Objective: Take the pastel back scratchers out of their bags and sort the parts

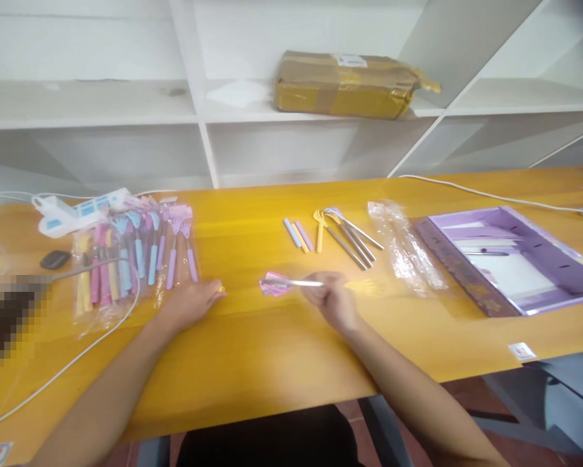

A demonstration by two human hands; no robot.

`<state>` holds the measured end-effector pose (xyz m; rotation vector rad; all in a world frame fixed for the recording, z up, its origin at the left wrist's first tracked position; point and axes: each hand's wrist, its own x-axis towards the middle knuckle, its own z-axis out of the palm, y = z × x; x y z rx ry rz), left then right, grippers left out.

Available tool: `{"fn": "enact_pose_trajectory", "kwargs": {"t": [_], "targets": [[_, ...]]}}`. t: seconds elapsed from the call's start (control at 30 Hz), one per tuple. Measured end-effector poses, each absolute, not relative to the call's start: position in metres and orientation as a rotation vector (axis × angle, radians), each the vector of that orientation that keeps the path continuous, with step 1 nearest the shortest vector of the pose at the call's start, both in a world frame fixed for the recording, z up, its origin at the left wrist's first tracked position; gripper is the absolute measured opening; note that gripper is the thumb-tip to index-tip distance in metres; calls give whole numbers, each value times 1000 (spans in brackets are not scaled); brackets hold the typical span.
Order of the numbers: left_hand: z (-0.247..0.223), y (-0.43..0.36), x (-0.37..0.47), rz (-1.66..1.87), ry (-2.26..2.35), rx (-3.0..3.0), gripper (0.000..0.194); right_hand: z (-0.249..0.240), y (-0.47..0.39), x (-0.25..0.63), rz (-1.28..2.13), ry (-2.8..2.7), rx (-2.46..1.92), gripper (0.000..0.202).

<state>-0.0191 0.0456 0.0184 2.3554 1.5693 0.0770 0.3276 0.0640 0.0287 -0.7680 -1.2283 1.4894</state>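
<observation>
My right hand [334, 299] is closed on a slim metal rod [305, 283], whose left end lies over small pink cards [274, 283] on the table. My left hand [194, 303] is closed near the bagged back scratchers [135, 250], with a small yellow piece [221, 289] showing at its fingertips; most of that piece is hidden. Beyond my right hand lie metal-rod back scratchers [352, 240] with hand-shaped ends. Beside them are a yellow handle sleeve [319, 239] and blue [292, 233], yellow and purple ones. Clear plastic bags [408, 250] lie right of these.
At the right stands a purple open box [486, 292] with papers and a pen inside. A white power strip [84, 212], a black case [54, 259] and a white cable [91, 347] lie at the left. A taped carton [344, 84] sits on the shelf behind.
</observation>
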Motion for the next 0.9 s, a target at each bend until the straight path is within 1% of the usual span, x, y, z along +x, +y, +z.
{"fn": "enact_pose_trajectory", "kwargs": {"t": [0.07,0.13,0.23,0.3,0.4,0.5,0.57,0.63,0.7,0.9], "targets": [[17,46,-22,148,1579,2403,37,42,85,350,1242,-1027,-730,60],[15,43,-17,212,1534,2467,42,57,104,373,987,-916,-714,52],[12,37,-6,253,1436,2529,47,74,125,400,693,-887,-746,33],[11,33,0,275,1405,2539,48,81,133,414,520,-921,-812,27],[11,31,3,309,1402,2514,47,84,144,433,279,-1020,-946,32],[13,31,3,332,1404,2457,44,72,154,450,54,-1168,-1076,40],[14,33,4,345,1393,2418,42,56,161,459,-99,-1293,-1180,36],[14,35,5,358,1384,2388,41,38,167,465,-176,-1440,-1290,27],[14,37,5,359,1388,2362,39,22,172,467,-184,-1567,-1388,20],[16,40,6,316,1381,2291,37,-1,186,474,-191,-1687,-1611,17]]}}
